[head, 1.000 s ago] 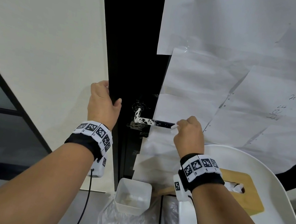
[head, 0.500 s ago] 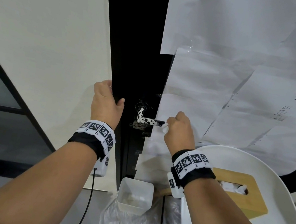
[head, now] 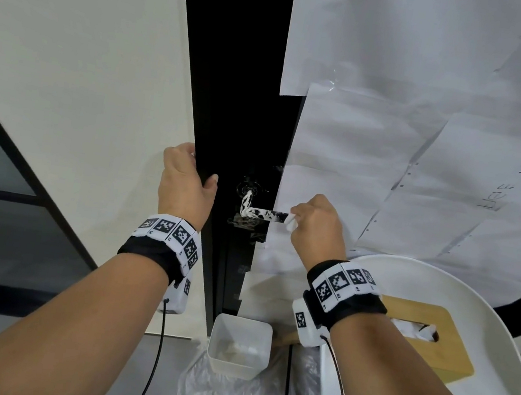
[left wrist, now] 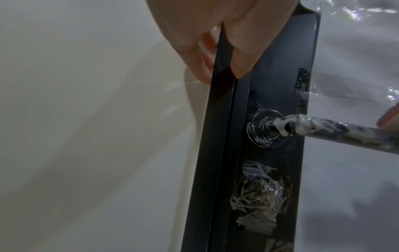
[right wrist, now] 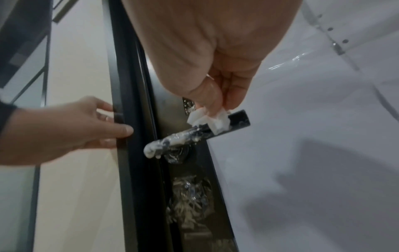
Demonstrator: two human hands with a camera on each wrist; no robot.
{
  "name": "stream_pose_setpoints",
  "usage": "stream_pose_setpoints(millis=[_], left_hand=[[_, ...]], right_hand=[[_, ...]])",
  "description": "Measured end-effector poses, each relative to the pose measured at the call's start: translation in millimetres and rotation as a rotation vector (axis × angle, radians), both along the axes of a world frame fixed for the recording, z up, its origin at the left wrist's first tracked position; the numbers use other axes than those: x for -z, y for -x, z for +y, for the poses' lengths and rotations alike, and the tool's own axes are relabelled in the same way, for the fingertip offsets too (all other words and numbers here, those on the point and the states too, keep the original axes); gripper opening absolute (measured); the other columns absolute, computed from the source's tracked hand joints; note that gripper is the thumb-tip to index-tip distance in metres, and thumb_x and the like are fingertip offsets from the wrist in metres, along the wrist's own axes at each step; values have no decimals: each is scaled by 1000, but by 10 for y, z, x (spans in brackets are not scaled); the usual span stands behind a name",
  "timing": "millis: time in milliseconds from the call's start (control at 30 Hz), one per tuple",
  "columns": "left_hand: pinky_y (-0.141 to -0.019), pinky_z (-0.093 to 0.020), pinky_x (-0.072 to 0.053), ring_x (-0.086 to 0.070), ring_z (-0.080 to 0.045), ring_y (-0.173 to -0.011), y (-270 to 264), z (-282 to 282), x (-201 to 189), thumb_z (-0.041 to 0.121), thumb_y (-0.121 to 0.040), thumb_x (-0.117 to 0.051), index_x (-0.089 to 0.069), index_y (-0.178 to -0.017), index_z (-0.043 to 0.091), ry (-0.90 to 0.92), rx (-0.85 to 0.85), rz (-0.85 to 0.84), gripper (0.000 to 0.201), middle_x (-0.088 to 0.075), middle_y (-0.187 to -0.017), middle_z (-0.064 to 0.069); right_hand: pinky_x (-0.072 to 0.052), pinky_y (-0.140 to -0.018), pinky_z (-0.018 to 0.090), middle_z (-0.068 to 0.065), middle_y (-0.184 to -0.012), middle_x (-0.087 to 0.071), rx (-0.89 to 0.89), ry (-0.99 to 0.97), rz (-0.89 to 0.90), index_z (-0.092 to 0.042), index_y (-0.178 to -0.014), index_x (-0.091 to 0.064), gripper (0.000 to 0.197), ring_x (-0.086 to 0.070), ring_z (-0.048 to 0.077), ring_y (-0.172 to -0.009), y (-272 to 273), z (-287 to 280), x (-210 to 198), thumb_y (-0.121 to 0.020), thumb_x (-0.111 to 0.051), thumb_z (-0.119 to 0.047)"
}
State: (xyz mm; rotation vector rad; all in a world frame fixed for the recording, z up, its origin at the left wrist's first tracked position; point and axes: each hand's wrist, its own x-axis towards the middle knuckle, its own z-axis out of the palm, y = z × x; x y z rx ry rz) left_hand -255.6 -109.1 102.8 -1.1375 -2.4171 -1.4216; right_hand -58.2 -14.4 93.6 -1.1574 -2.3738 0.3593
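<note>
Right wrist view: noted right hand [right wrist: 215,51] with fingers [right wrist: 207,100] pinching white wad [right wrist: 217,123] onto free end of white-smeared door handle [right wrist: 183,136], long axis level, soiled stretch lying leftward of that nearer hand, and recorded left hand [right wrist: 64,129] curled round door edge [right wrist: 121,76].

2 arms outstretched — left hand [head: 186,186] curled, gripping; right hand [head: 317,227] fingers [right wrist: 207,100] pinched.
</note>
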Motion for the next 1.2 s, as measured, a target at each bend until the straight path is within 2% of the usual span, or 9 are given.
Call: stream_pose_setpoints(millis=[233,300,433,533,633,700,900,1033,1200], left_hand=[[-72,-34,-53,-60,-21,-85,3,-11,-2,15,-82,-70,-38,-121,18,-7,6,-2,51,-48,-113,-6],[-72,-35,-53,-61,-21,-85,0,-4,-3,15,-82,-70,-38,-121,18,-11,7,-6,51,-48,-113,-6],[-71,-38,-55,-61,-21,-84,10,-4,5,16,-81,-71,-37,-120,20,-5,4,6,52,-48,-112,-6],[-71,-37,-55,-61,-21,-84,20,-5,12,16,-81,-71,-36,-119,21,-9,8,-5,51,-49,-112,-6],[-70,-34,-53,-60,-20,-85,14,-5,7,15,-82,-70,-38,-121,18,-10,6,4,51,-47,-113,-5],[-70,-34,-53,-60,-21,-85,8,-5,5,16,-82,-70,-38,-122,17,-7,7,7,51,-46,-113,-5],[-72,-39,-55,-61,-22,-86,3,-12,-6,16,-82,-70,-38,-122,16,-7,1,1,52,-47,-114,-6],[-72,-38,-54,-60,-22,-85,6,-13,1,15,-82,-71,-38,-122,16,-3,7,9,52,-47,-114,-6],[-72,-38,-54,-60,-21,-84,9,-8,5,16,-82,-71,-38,-122,16,1,4,1,51,-46,-114,-5]], right_hand=[[-50,-71,39,13,-97,-52,-53,-11,-127,1,-97,-67,38,-50,30,-94,183,-142,33,-68,-47,16],[-51,-72,39,12,-97,-52,-77,-20,-118,0,-98,-68,41,-51,30,-94,199,-182,54,-68,-45,17],[-45,-71,29,11,-98,-56,-82,42,-13,-6,-97,-72,40,-55,26,-92,138,-95,19,-74,-48,17],[-50,-72,36,14,-98,-59,-13,10,-5,-4,-103,-70,43,-56,31,-93,95,-47,-4,-72,-48,16],[-40,-65,31,12,-97,-59,-5,-38,-117,-3,-103,-69,44,-51,29,-95,126,-114,20,-70,-46,15],[-37,-65,30,11,-97,-60,-36,-34,-108,-4,-103,-69,45,-50,28,-95,179,-146,26,-69,-46,15],[-46,-76,28,9,-101,-62,-152,6,-32,-7,-106,-70,48,-54,26,-100,228,-182,70,-71,-48,18],[-50,-72,33,8,-92,-64,-120,-11,52,-10,-91,-74,38,-57,26,-90,160,-110,34,-74,-51,15],[-50,-75,35,9,-94,-64,-129,-4,39,-8,-93,-73,41,-56,28,-93,204,-150,83,-72,-49,18]])
